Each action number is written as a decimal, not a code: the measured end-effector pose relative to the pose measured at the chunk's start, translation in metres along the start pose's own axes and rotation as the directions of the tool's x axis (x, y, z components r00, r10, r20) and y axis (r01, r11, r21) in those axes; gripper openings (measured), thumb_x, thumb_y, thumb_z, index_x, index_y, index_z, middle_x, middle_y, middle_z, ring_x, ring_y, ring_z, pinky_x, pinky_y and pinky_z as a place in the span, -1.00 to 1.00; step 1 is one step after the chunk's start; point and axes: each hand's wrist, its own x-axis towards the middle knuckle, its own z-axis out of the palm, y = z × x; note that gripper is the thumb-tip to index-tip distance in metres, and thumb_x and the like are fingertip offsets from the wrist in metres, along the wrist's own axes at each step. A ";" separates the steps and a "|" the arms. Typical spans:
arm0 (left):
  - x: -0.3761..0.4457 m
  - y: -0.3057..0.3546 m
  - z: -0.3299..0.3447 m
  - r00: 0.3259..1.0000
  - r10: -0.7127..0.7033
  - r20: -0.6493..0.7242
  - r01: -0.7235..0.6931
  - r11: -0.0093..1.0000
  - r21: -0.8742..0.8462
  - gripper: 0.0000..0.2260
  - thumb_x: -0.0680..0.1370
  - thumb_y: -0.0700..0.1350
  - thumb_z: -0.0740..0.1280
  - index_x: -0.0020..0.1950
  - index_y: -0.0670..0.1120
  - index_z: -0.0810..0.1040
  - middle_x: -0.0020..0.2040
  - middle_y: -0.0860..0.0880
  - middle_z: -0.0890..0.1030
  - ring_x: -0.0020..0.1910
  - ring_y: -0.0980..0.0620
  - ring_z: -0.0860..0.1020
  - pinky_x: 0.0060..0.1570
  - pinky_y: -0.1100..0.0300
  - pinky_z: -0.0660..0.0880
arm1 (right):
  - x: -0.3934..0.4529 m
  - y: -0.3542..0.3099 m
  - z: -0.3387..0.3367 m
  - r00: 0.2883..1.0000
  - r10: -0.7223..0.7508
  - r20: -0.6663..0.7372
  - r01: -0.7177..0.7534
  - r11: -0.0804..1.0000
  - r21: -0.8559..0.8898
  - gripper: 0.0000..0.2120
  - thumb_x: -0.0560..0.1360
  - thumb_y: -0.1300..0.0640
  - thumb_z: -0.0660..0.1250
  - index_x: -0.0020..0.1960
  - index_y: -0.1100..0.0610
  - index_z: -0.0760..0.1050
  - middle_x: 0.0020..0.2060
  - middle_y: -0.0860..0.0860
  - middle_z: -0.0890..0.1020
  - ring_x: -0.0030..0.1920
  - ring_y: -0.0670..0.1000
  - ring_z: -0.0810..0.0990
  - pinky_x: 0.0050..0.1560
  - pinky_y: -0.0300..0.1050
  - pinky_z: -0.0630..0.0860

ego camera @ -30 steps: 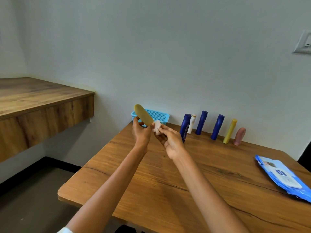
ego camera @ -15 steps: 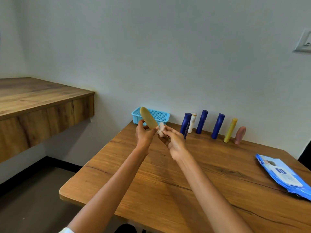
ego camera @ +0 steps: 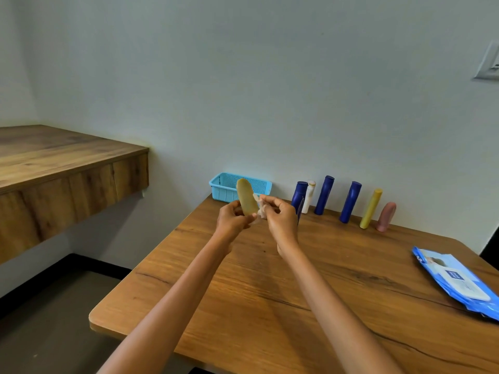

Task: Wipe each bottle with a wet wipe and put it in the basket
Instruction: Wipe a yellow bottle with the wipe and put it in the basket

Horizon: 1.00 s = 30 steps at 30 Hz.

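The bottle [ego camera: 246,197] had tilted more upright since the earlier frame, in front of the basket [ego camera: 226,186]; left hand [ego camera: 232,218] fingers gripped its base, right hand [ego camera: 279,217] fingers pinched the wipe [ego camera: 261,209] against it.

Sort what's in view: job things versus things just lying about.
Job: olive bottle in the left hand; wet wipe in the right hand; blue basket; six bottles in a row by the wall; wipes pack.

Lying about: wall switch; wooden counter.
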 end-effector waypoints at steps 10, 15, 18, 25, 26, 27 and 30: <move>0.014 -0.020 -0.008 0.998 0.055 -0.026 -0.053 0.995 0.081 -0.71 0.41 -0.28 0.44 0.09 -0.08 0.53 -0.03 -0.08 0.65 0.02 -0.07 0.61 0.06 -0.02 0.57 | -0.001 0.021 0.000 0.986 -0.090 0.139 0.114 0.978 -0.175 -0.82 0.48 0.26 0.34 -0.03 0.03 0.63 -0.08 -0.14 0.61 -0.11 -0.27 0.56 -0.15 -0.45 0.49; 0.028 -0.026 -0.025 0.991 0.048 -0.128 -0.006 0.951 0.308 -0.57 0.41 -0.32 0.43 0.23 -0.14 0.43 0.14 -0.12 0.54 0.09 -0.04 0.52 0.07 0.04 0.53 | -0.002 0.035 -0.014 0.980 0.200 0.019 -0.201 0.976 0.083 -0.83 0.49 0.27 0.30 -0.05 0.08 0.63 -0.31 -0.11 0.63 -0.30 -0.23 0.59 -0.21 -0.34 0.53; 0.035 -0.032 -0.034 0.991 0.066 -0.117 -0.010 0.903 0.429 -0.58 0.41 -0.35 0.40 0.23 -0.16 0.41 0.18 -0.13 0.52 0.13 -0.06 0.49 0.03 0.10 0.47 | -0.003 0.040 -0.017 0.943 0.329 0.048 -0.331 0.915 0.231 -0.77 0.47 0.39 0.23 0.02 0.23 0.60 -0.31 0.02 0.63 -0.26 -0.12 0.61 -0.16 -0.24 0.52; 0.049 -0.043 -0.041 0.996 0.092 -0.020 -0.071 0.874 0.480 -0.57 0.41 -0.32 0.42 0.23 -0.12 0.40 0.11 -0.07 0.51 0.05 0.01 0.48 -0.06 0.18 0.43 | -0.002 0.046 -0.014 0.901 0.417 0.121 -0.429 0.812 0.397 -0.75 0.48 0.41 0.21 -0.03 0.18 0.60 -0.24 0.09 0.66 -0.24 0.00 0.61 -0.10 -0.11 0.54; 0.050 -0.045 -0.041 0.996 0.090 -0.004 -0.077 0.872 0.483 -0.55 0.41 -0.32 0.42 0.24 -0.10 0.39 0.10 -0.04 0.49 0.05 0.01 0.48 -0.07 0.19 0.43 | -0.001 0.047 -0.013 0.896 0.423 0.133 -0.438 0.798 0.414 -0.75 0.48 0.41 0.21 0.00 0.20 0.60 -0.21 0.10 0.66 -0.25 -0.01 0.62 -0.14 -0.15 0.56; 0.051 -0.047 -0.042 0.996 0.087 0.006 -0.079 0.869 0.488 -0.54 0.41 -0.32 0.42 0.26 -0.09 0.38 0.09 -0.01 0.48 0.05 0.02 0.48 -0.07 0.19 0.43 | 0.000 0.048 -0.012 0.891 0.431 0.142 -0.448 0.781 0.435 -0.76 0.48 0.41 0.22 0.01 0.21 0.60 -0.18 0.11 0.66 -0.27 -0.02 0.63 -0.19 -0.18 0.57; 0.053 -0.053 -0.043 0.998 0.063 0.030 -0.070 0.873 0.482 -0.51 0.43 -0.33 0.40 0.30 -0.06 0.36 0.12 -0.01 0.47 0.03 0.05 0.47 -0.07 0.21 0.44 | 0.002 0.051 -0.008 0.868 0.475 0.148 -0.482 0.729 0.486 -0.77 0.48 0.42 0.23 -0.01 0.21 0.59 -0.09 0.16 0.66 -0.30 -0.01 0.65 -0.32 -0.23 0.56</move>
